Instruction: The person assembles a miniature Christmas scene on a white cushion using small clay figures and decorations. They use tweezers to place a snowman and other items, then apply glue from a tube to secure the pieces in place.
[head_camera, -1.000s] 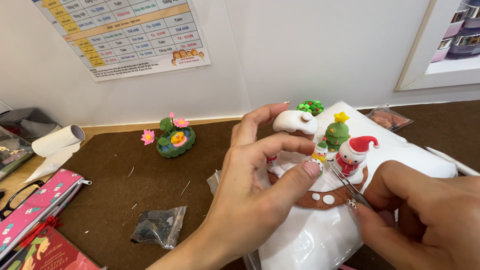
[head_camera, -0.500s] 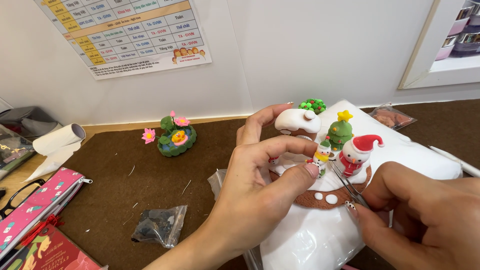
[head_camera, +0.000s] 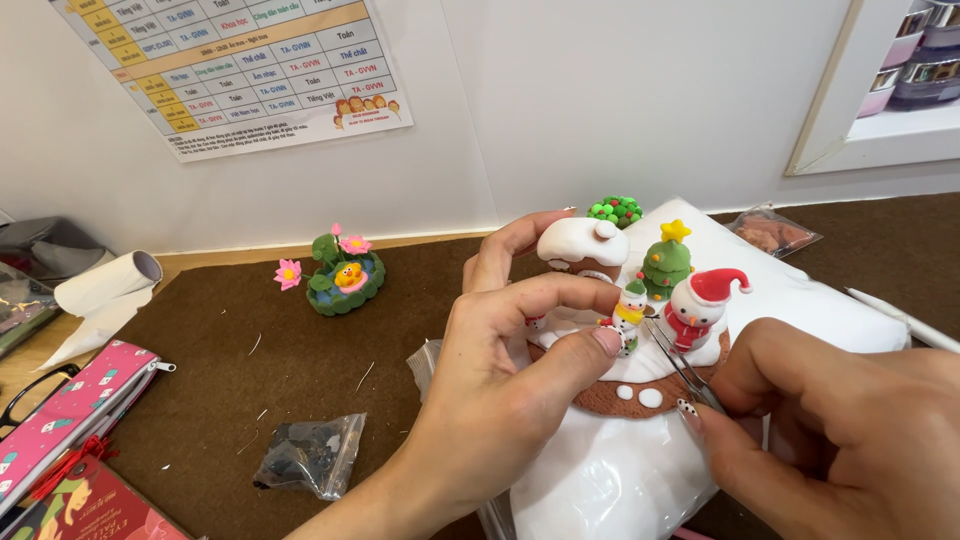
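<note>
tweezers (head_camera: 683, 368) pinched in the right hand (head_camera: 840, 430), tips beside the small snowman (head_camera: 631, 312) gripped by left hand (head_camera: 510, 370) fingers. hemmed in just beyond the grip by santa snowman (head_camera: 700, 305), green tree (head_camera: 666, 262) and white-roofed house (head_camera: 582, 245). open brown mat (head_camera: 250, 360) well left of the grip, broken only by a small plastic bag (head_camera: 310, 455) and lotus pond model (head_camera: 340, 278).

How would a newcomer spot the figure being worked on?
On the white sheet sits a brown clay base. Between the left hand's fingertips stands the tiny snowman: green hat, yellow scarf, smaller than the red-hatted snowman.
</note>
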